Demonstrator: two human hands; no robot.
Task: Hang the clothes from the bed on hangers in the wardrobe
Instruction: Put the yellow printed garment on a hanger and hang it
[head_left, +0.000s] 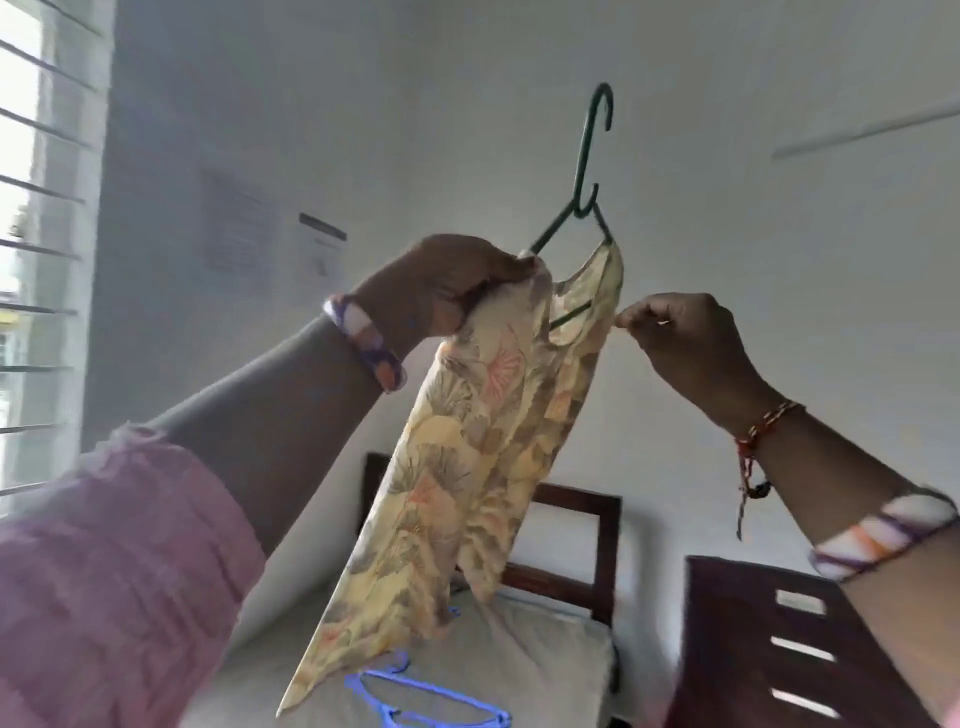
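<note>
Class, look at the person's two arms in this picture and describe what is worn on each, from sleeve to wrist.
The left arm has a pink sleeve pushed up and a bangle striped purple, white and orange at the wrist. The right arm wears a matching striped bangle and a red thread tied at the wrist, with loose ends hanging.

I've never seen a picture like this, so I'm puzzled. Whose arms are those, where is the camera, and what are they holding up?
The camera sits on a person's head, so you see their own arms reaching out. The left hand grips a green hanger and one shoulder of a flowery yellow top. The right hand pinches the top's other edge, fitting it onto the hanger. Below is a bed with a blue hanger lying on it.
</note>
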